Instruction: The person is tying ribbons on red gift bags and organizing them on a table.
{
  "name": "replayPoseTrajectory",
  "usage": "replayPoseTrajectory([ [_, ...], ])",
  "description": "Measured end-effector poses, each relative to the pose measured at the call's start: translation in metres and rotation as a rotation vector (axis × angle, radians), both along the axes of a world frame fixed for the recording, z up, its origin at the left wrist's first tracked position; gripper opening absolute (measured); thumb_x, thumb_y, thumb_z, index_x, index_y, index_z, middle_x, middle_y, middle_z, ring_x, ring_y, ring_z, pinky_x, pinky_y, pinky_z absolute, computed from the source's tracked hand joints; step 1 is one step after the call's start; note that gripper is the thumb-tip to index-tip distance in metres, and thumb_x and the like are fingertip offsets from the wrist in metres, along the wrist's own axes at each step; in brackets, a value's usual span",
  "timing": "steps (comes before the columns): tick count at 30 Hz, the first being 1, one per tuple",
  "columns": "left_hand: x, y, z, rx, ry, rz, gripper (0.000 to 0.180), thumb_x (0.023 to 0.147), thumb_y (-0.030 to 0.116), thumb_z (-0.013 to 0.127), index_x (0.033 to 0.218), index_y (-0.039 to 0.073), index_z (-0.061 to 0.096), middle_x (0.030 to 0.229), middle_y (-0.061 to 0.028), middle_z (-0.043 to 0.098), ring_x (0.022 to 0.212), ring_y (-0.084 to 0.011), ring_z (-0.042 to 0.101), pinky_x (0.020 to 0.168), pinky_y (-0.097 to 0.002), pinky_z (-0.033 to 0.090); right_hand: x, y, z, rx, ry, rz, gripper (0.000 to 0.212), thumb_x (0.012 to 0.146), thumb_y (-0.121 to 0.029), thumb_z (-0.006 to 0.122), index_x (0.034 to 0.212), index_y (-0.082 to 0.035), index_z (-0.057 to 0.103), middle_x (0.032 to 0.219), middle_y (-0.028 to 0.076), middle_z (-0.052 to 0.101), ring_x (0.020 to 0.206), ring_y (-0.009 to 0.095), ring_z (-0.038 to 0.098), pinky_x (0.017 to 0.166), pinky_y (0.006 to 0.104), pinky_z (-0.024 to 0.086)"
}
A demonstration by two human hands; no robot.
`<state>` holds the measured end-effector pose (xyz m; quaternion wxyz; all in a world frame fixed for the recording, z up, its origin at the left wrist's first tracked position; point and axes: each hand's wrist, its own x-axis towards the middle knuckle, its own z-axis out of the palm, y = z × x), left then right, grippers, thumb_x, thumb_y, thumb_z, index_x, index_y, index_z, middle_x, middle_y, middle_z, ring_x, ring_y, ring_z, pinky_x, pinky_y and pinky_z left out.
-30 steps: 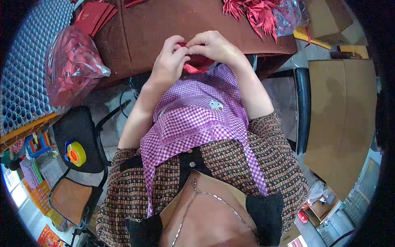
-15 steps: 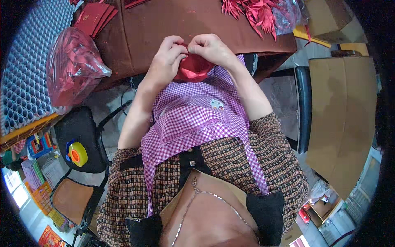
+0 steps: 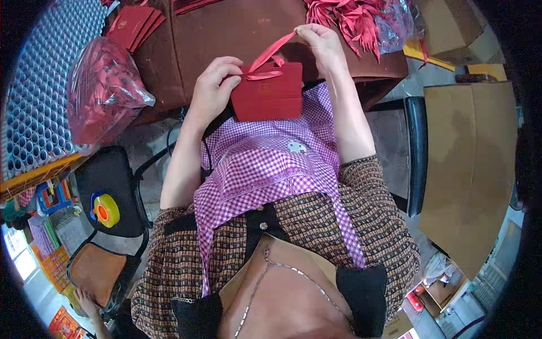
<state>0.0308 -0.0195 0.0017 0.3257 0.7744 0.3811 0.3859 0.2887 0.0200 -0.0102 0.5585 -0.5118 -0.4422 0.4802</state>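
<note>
The left hand (image 3: 215, 86) grips the red bag (image 3: 270, 100) at its upper left edge; across from me, the right hand (image 3: 323, 46) pinches a red ribbon's (image 3: 275, 50) raised end; the bag sits over the checked apron (image 3: 265, 169), beside the brown-covered table (image 3: 217, 31); I'd steady the bag firmly, drawing the ribbon gently, flat and untwisted.

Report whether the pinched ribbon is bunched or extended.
Extended: the red ribbon slants down from the right hand as a strip.
</note>
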Motion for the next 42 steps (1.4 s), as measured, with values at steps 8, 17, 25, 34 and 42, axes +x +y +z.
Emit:
replayPoseTrajectory([
  [8, 0.001, -0.001, -0.005, -0.072, 0.025, -0.083, 0.008, 0.079, 0.001, 0.060, 0.086, -0.002, 0.059, 0.100, -0.0127, 0.062, 0.097, -0.0249, 0.060, 0.085, -0.0315, 0.047, -0.003, 0.004, 0.001, 0.038, 0.013, 0.003, 0.018, 0.083, -0.015, 0.064, 0.089, 0.001, 0.067, 0.082, 0.002, 0.064, 0.074, 0.007, 0.055, 0.069, 0.0213, 0.043],
  [17, -0.034, 0.009, -0.018, -0.643, -0.457, 0.438, 0.013, 0.084, 0.003, 0.059, 0.095, -0.002, 0.064, 0.082, -0.0059, 0.064, 0.073, -0.0120, 0.059, 0.067, -0.0239, 0.048, -0.026, -0.055, 0.048, 0.668, -1.028, 0.321, 0.052, 0.070, -0.027, 0.072, 0.117, -0.008, 0.059, 0.118, 0.011, 0.058, 0.114, 0.030, 0.051, 0.096, 0.0398, 0.037],
  [25, -0.044, 0.011, 0.000, -0.785, -0.425, 0.282, 0.024, 0.091, 0.014, 0.055, 0.108, -0.003, 0.058, 0.082, -0.0041, 0.060, 0.056, -0.0072, 0.053, 0.044, -0.0204, 0.043, -0.044, -0.083, 0.010, 0.694, -1.227, 0.197, 0.049, 0.076, -0.001, 0.060, 0.123, -0.009, 0.054, 0.124, 0.010, 0.056, 0.117, 0.030, 0.050, 0.099, 0.0427, 0.036],
  [34, -0.039, 0.026, 0.019, -0.662, -0.541, 0.054, 0.030, 0.092, 0.019, 0.054, 0.116, 0.000, 0.053, 0.096, -0.0040, 0.062, 0.079, -0.0106, 0.057, 0.068, -0.0224, 0.047, -0.054, -0.066, 0.019, -0.095, 0.315, 0.196, 0.031, 0.093, -0.013, 0.048, 0.122, 0.000, 0.052, 0.117, 0.008, 0.059, 0.104, 0.017, 0.057, 0.089, 0.0300, 0.044],
  [42, -0.048, 0.003, 0.022, -0.319, -0.122, 0.427, 0.032, 0.087, 0.018, 0.060, 0.113, 0.000, 0.057, 0.099, -0.0065, 0.064, 0.089, -0.0131, 0.059, 0.082, -0.0272, 0.048, -0.069, -0.056, -0.001, -0.231, 0.411, 0.251, 0.032, 0.091, -0.016, 0.054, 0.118, 0.001, 0.051, 0.114, 0.010, 0.058, 0.104, 0.018, 0.056, 0.092, 0.0326, 0.044],
])
